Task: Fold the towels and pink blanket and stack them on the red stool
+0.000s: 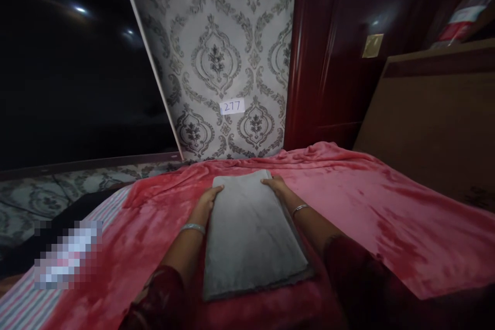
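A grey, rectangular folded cloth [251,232] lies in front of me over the red blanket [166,221], its layers showing along the right and lower edges. My left hand [212,196] grips its far left corner, thumb on top and fingers hidden at the side. At the far right corner, my right hand [275,185] holds it the same way, thumb over the upper face. Both wrists wear bracelets.
Behind the blanket rises a patterned wall [216,62] with a paper label [232,106] reading 277. A large dark screen [77,72] stands at left. To the right are a dark red panel [320,62], a brown cardboard box [433,124] and a bottle [460,23]. A striped sheet [38,304] shows at lower left.
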